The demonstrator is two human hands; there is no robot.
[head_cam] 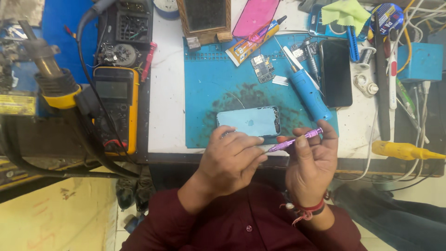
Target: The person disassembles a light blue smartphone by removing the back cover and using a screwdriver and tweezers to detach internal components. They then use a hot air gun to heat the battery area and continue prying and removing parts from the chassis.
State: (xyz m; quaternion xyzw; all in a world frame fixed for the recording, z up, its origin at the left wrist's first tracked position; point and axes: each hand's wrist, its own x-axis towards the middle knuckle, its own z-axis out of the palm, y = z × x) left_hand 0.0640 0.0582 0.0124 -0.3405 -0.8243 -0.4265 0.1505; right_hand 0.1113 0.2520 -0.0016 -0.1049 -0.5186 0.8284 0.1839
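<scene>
Our right hand (310,165) pinches a slim purple metal screwdriver (295,139) while our left hand (231,160) closes its fingers on the tip, the light-blue phone housing (249,121) lying untouched and stripped on the teal mat (209,79), its circuit board (263,68) already out.

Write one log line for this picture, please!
left hand: on phone back cover | right hand: holds purple screwdriver | surface: blue mat

My count: 1 purple screwdriver (295,139), 1 light-blue phone frame (248,121), 1 blue repair mat (209,88), 1 circuit board (262,68), 1 black phone (336,73), 1 yellow multimeter (115,108), 1 glue tube (253,41).
</scene>
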